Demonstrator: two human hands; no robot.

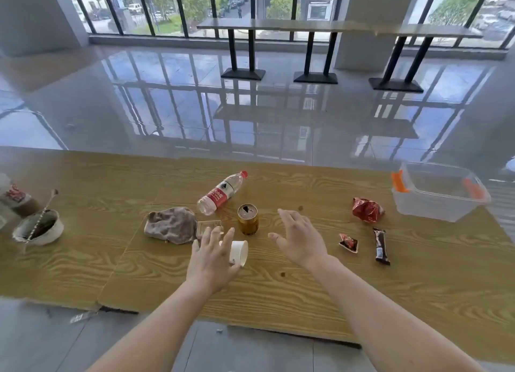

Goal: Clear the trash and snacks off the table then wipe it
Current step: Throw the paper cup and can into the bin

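Note:
On the wooden table [306,293] a white paper cup [240,252] lies on its side under my left hand [212,256], whose spread fingers rest over it. My right hand [299,236] hovers open just right of a gold can [248,218] standing upright. Behind the can lies an empty plastic bottle [221,193] with a red label. A grey-brown cloth [171,224] is left of my left hand, with a clear flat wrapper [207,227] beside it. To the right are a crumpled red bag [366,209], a small red packet [348,242] and a dark snack bar [381,245].
A clear plastic bin [443,207] with orange clips stands at the table's right end. At the left end sit a paper bowl [39,228] with a stick in it and a cup [16,199]. Beyond the table lie a shiny floor and other tables by the windows.

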